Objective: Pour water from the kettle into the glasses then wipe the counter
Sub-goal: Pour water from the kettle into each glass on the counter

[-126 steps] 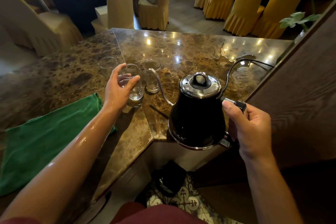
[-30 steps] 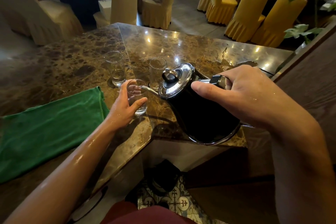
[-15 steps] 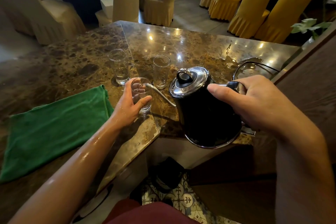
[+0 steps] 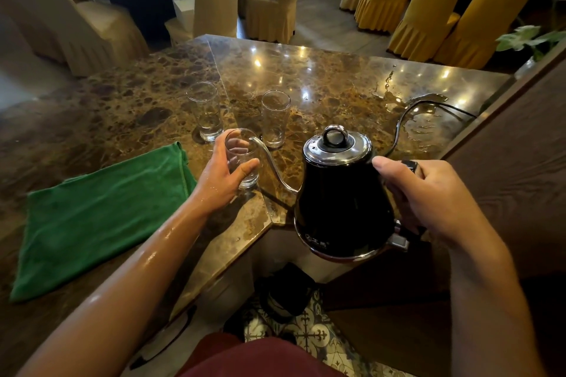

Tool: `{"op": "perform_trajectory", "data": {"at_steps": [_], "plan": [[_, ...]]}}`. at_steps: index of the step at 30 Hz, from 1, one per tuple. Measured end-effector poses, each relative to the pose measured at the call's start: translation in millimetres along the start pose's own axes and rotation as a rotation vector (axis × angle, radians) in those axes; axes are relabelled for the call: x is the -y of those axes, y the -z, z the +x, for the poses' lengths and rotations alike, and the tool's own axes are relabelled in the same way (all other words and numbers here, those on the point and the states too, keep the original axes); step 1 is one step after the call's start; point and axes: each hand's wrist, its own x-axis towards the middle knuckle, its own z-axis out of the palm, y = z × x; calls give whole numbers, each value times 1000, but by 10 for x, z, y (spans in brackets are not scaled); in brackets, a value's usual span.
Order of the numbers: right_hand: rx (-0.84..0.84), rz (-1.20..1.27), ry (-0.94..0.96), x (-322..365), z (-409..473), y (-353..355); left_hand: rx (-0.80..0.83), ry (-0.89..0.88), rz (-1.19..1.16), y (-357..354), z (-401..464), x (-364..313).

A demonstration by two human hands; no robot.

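A black gooseneck kettle (image 4: 344,205) is held by its handle in the right hand (image 4: 428,196) at four o'clock, its spout tip at the rim of a glass (image 4: 243,159) gripped by the left hand (image 4: 222,176) on the marble counter (image 4: 321,76). Two more glasses (image 4: 205,112) stand at eleven o'clock; a green cloth (image 4: 101,214) lies at eight.

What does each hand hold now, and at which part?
The left hand grips the nearest glass around its side, with curled fingers behind and the thumb in front. The right hand holds the black kettle by its handle.
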Motion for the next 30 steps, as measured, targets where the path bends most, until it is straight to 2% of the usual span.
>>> {"op": "perform_trajectory", "data": {"at_steps": [6,9,13,25,30], "plan": [[-16,155,24,-204,-85,-112,-4,-3,-3,-10,-6,-12],[-101,239,48,-301,-204,-245,-17,-11,-6,-5,-19,1],[-200,418,-16,-474,-314,-311,-59,13,-35,-3,-17,-26],[-317,550,-37,-564,-487,-233,-252,52,-25,37,475,-151],[-327,545,-42,-555,-498,-212,-275,52,36,15,696,-123]]}}
